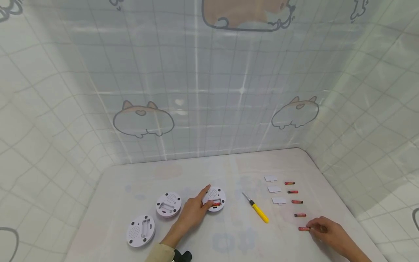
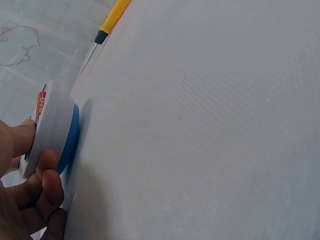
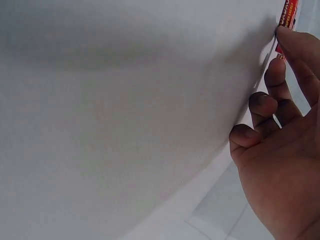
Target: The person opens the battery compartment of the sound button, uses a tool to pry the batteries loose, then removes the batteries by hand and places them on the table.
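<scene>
My left hand [image 1: 193, 211] grips the edge of a round white device [image 1: 214, 192], its perforated back and battery slot facing up. One red battery [image 1: 216, 204] lies in that slot, by the thumb. In the left wrist view the device [image 2: 54, 125] is tilted up from the side, showing a blue lower part. At the right, my right hand [image 1: 328, 233] pinches the end of a red battery [image 1: 303, 229], the nearest of a column of batteries on the table. The right wrist view shows thumb and fingertip at this battery [image 3: 288, 15], with the other fingers curled.
Two more round white devices [image 1: 168, 204] [image 1: 140, 231] lie at the left with bare battery slots. A yellow-handled screwdriver [image 1: 259, 211] lies mid-table. Three small white covers [image 1: 274, 189] and several red batteries [image 1: 297, 201] are lined up at the right. Curtain walls [image 1: 209, 120] stand around the table.
</scene>
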A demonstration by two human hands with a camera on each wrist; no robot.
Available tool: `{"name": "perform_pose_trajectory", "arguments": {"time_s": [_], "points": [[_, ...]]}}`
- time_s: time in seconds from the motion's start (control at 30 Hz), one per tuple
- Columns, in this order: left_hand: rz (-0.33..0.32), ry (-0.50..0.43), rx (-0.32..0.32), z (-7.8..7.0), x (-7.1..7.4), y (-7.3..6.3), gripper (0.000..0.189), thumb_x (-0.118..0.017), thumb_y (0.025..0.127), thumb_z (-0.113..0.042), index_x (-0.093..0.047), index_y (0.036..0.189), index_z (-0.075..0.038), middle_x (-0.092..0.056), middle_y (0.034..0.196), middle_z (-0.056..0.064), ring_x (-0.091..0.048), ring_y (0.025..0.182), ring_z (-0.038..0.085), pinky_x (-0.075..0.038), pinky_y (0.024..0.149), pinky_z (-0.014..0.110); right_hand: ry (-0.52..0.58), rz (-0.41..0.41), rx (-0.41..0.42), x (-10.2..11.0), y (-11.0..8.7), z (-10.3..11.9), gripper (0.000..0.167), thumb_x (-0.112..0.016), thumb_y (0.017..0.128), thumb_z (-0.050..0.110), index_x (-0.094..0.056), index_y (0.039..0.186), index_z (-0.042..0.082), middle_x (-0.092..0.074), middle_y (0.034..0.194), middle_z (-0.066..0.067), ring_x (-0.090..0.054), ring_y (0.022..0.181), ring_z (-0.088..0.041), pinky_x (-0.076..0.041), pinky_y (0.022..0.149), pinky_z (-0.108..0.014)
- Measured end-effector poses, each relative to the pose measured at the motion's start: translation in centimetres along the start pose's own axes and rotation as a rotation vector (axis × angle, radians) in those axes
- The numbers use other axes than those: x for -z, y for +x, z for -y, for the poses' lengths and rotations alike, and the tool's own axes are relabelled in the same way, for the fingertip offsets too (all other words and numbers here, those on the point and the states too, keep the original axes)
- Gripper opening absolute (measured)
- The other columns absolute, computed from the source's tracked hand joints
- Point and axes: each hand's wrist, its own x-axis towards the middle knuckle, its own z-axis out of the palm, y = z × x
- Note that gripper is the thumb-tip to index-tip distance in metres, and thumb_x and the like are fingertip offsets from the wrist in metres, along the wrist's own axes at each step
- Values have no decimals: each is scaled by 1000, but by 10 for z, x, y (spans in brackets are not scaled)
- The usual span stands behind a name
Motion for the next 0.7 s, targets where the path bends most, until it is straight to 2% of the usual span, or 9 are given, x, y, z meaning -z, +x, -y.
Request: {"name": "perform_pose_trajectory", "arguments": {"time_s": [0.1,0.23,0.3,0.47,0.57,0.7], "points": [[6,-4,5,0,0,0,63,-56,100,-50,-34,157,-34,-45,61,-9,-39,54,5,-34,53,25,-2,-2,-18,0,1,2,13,-79,86,20,-73,98,20,-61,94,5,-50,82,-7,-48,72,-23],[5,-3,-8,-1,0,0,63,-56,100,-50,-35,157,-31,-46,61,-9,-40,53,5,-34,52,25,14,-43,23,1,3,8,21,-80,85,25,-73,103,19,-58,88,5,-49,76,-5,-45,66,-23],[1,-1,-17,-1,0,0,63,-56,100,-50,-36,157,-30,-46,60,-9,-40,53,5,-34,52,25,20,-69,49,2,7,18,22,-80,86,30,-72,105,20,-58,87,6,-49,77,-5,-46,67,-23],[-5,0,-21,0,0,0,63,-56,100,-50,-36,157,-31,-47,60,-9,-41,52,5,-34,51,25,42,-63,145,-4,25,66,14,-77,89,26,-72,102,22,-56,84,8,-51,82,-8,-45,71,-25],[-6,4,-19,0,0,0,63,-56,100,-50,-35,157,-33,-48,60,-9,-41,52,5,-34,51,25,59,-25,234,-17,39,99,14,-76,90,22,-73,103,25,-53,82,10,-51,81,-9,-45,72,-27],[-14,5,-23,0,-1,-1,62,-56,100,-50,-35,157,-33,-47,60,-9,-40,52,5,-34,51,25,97,14,397,-39,56,138,15,-76,91,27,-73,106,27,-54,81,15,-53,83,-6,-49,81,-30]]}}
